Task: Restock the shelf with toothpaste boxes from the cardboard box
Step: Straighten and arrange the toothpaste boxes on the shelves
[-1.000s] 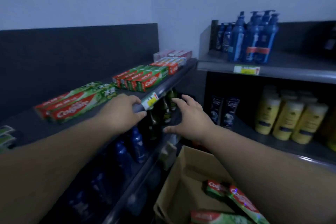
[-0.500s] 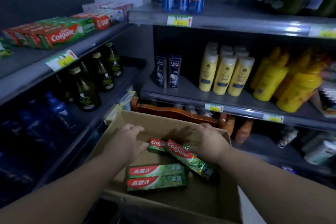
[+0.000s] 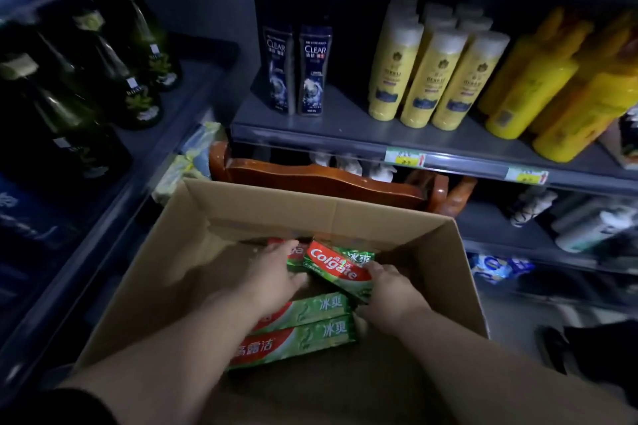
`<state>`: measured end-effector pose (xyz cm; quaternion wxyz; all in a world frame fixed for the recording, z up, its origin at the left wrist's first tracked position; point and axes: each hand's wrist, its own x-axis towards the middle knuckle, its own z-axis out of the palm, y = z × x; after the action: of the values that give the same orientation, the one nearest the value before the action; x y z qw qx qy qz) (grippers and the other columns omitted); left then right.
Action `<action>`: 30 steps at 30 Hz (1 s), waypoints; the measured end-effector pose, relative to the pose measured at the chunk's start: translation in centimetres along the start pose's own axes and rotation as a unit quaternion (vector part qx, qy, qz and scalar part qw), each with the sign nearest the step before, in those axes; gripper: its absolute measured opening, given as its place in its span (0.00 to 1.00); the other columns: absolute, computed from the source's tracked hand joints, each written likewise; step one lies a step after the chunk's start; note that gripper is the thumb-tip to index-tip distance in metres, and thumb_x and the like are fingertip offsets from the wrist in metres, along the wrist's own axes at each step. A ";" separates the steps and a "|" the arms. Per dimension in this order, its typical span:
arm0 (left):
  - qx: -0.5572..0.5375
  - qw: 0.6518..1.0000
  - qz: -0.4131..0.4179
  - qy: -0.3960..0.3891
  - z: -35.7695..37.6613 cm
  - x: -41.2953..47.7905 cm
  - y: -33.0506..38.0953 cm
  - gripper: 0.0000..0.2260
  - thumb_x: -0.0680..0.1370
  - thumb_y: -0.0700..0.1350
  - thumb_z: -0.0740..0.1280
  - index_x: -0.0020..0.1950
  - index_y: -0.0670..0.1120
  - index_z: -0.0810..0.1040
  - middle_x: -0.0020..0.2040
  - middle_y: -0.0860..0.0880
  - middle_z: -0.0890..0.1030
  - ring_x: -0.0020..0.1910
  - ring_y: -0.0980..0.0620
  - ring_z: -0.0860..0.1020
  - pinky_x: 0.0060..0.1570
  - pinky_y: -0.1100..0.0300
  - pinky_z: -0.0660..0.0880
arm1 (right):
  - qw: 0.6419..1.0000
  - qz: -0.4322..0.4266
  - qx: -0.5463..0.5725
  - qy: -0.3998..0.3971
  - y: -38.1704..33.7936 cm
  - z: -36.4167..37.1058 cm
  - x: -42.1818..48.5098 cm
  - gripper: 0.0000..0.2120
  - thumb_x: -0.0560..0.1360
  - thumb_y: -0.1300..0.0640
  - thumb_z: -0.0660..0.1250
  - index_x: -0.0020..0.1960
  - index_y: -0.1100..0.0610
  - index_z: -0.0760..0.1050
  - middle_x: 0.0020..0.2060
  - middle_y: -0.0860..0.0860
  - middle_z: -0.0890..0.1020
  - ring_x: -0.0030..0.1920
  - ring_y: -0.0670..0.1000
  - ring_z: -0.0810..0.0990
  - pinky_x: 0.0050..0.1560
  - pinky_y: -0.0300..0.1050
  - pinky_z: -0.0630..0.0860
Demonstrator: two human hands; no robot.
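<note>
The fingers [image 3: 282, 249] of the left hand [image 3: 272, 272] lie nearly straight and close together on a half-hidden toothpaste box [image 3: 294, 255] at the far end of the cardboard box [image 3: 310, 207], with the thumb stuck out towards the right. The fingers [image 3: 375, 269] of the right hand [image 3: 390, 290] curl round the near end of a tilted toothpaste box [image 3: 340, 267], red and green, which leans across the half-hidden one with its far end raised. Whether that box is lifted free of the floor of the carton cannot be told. Nearer the person, two flat toothpaste boxes [image 3: 300, 326] lie side by side and touching, partly under the left forearm. Behind the carton stands a brown wooden chair back [image 3: 324, 179]. On the grey shelf [image 3: 345, 140] above it stand two dark shampoo bottles [image 3: 297, 69] and, to their right, yellow bottles [image 3: 438, 76]; dark green bottles [image 3: 134, 55] stand at the left.
</note>
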<state>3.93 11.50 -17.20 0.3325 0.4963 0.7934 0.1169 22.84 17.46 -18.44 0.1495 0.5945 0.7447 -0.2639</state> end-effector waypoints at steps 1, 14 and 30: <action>-0.020 1.000 -0.003 -0.011 0.4 0.6 -0.1 0.29 0.77 0.51 0.68 0.76 0.54 0.61 0.71 0.50 0.69 0.67 0.49 0.70 0.65 0.52 0.69 | 1.000 0.005 -0.001 -0.002 0.0 0.2 0.2 0.41 0.71 0.52 0.73 0.77 0.48 0.54 0.71 0.51 0.66 0.69 0.55 0.68 0.67 0.55 0.71; -0.183 0.981 -0.029 -0.060 2.0 2.8 1.1 0.22 0.77 0.51 0.69 0.69 0.45 0.72 0.64 0.49 0.77 0.62 0.51 0.75 0.60 0.60 0.68 | 0.999 0.031 0.010 0.012 0.1 0.3 1.6 0.35 0.71 0.52 0.72 0.74 0.49 0.61 0.67 0.51 0.71 0.66 0.54 0.71 0.65 0.53 0.72; -0.442 0.885 -0.146 0.004 -3.4 0.3 -3.9 0.20 0.80 0.51 0.62 0.70 0.46 0.69 0.59 0.46 0.79 0.54 0.51 0.79 0.58 0.57 0.73 | 0.985 -0.118 -0.074 0.098 -2.7 -5.7 -1.9 0.30 0.69 0.54 0.70 0.69 0.45 0.68 0.59 0.50 0.74 0.60 0.54 0.74 0.62 0.48 0.72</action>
<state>-1.08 10.39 -16.81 0.5271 0.1763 0.7246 0.4075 21.28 18.78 -12.14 0.0871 0.5127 0.8382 -0.1640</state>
